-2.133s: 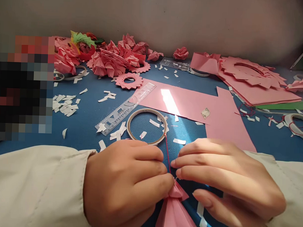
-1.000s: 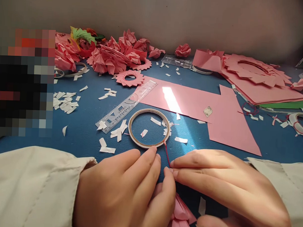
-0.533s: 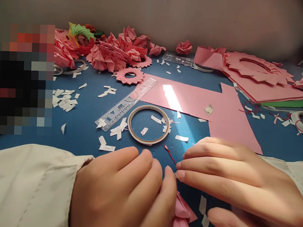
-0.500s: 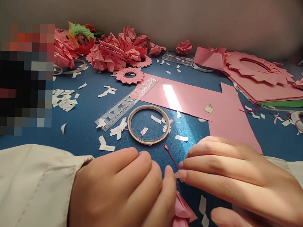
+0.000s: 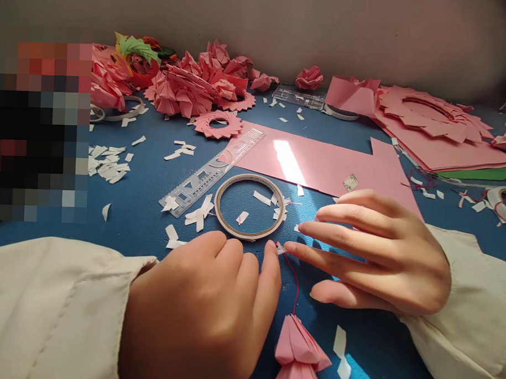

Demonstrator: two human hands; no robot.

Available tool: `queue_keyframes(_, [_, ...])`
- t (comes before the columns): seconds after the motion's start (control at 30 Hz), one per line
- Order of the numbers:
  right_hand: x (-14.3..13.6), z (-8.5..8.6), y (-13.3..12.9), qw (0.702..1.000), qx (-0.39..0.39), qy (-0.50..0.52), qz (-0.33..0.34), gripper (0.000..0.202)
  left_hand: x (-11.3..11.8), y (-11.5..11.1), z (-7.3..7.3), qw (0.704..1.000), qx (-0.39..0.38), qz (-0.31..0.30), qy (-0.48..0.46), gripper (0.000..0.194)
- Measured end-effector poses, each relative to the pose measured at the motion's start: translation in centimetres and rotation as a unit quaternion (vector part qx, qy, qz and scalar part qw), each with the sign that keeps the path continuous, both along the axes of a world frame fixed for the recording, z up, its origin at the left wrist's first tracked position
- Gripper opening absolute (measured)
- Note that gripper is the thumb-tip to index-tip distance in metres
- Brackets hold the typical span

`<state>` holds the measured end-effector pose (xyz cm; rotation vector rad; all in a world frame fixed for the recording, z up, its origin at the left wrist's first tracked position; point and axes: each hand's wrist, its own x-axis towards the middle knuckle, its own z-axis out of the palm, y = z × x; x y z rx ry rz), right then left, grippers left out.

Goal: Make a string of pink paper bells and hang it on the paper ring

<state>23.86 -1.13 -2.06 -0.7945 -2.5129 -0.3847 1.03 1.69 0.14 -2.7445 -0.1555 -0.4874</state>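
My left hand is closed, its fingers curled under, and one fingertip rests at the end of a red thread. What the curled fingers may hold is hidden. A small white strip of tape lies at that thread end, between my two hands. My right hand is open with fingers spread, and one fingertip comes up to this strip; whether it touches, I cannot tell. The thread runs down to a folded pink paper piece at the bottom edge. Just beyond my left hand lies a tape roll.
A clear plastic ruler lies partly over a pink paper sheet. Folded pink paper flowers are heaped at the back left. A large pink paper ring rests on stacked sheets at right. White scraps are scattered about.
Both hands have moved away from me, up the table, to the thread's end. My right hand's fingers have spread. The folded pink paper and its thread now show more fully.
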Motion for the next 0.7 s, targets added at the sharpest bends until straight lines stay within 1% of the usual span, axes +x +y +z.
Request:
queue_keyframes(0.07, [0.09,-0.05,0.31,1.0,0.02,-0.012,0.012,0.035,0.09,-0.07,0.08,1.0,0.005,-0.003,0.016,0.026])
queue_keyframes(0.23, [0.16,-0.23,0.24,0.999,0.028,-0.021,0.005,0.034,0.06,-0.24,0.17,0.999,0.017,-0.001,0.049,0.028])
queue_keyframes(0.37, [0.18,-0.48,0.12,0.999,0.046,-0.022,-0.018,0.03,-0.03,-0.33,0.18,0.999,0.013,0.0,0.053,0.028])
queue_keyframes(0.5, [0.23,-0.54,0.1,0.996,0.079,-0.034,0.012,0.041,-0.05,-0.4,0.15,0.998,0.012,-0.001,0.057,0.028])
queue_keyframes(0.63, [0.09,-0.43,-0.24,0.997,0.052,-0.049,-0.006,0.048,-0.01,-0.41,0.23,0.998,0.02,-0.001,0.056,0.028])
queue_keyframes(0.7, [0.07,-0.48,-0.38,0.997,0.05,-0.051,-0.008,0.049,-0.01,-0.37,0.31,0.998,0.022,0.001,0.053,0.027])
